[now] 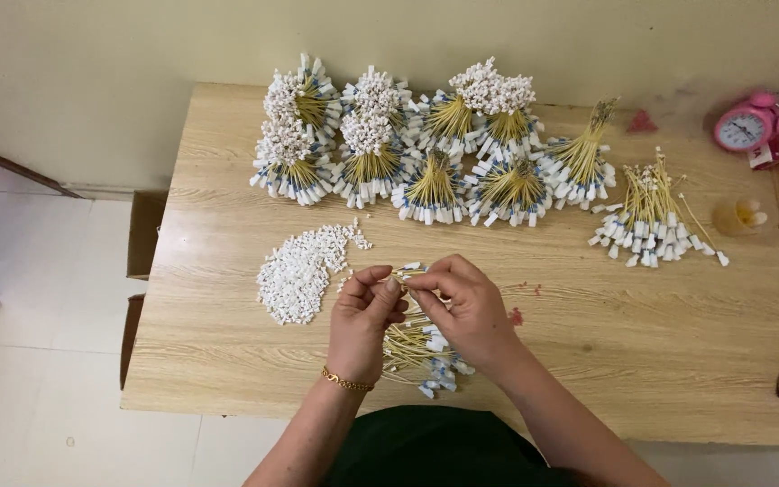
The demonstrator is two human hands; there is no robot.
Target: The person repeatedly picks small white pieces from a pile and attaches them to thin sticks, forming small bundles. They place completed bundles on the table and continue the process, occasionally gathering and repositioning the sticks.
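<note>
While pinched, cable (407, 270) lying left-right.

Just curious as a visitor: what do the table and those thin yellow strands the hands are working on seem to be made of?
Table: looks like pale wood or wood-look laminate, matt, with visible grain lines. Yellow strands: thin and flexible, probably plastic-coated wire or fibre, with white and blue ends; too small to be sure. Both the left hand and right hand pinch one.

No packages, labels, signs, screens.

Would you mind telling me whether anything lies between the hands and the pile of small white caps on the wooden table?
Nothing visible does: only bare wooden table separates the left hand from the pile of small white caps.
</note>
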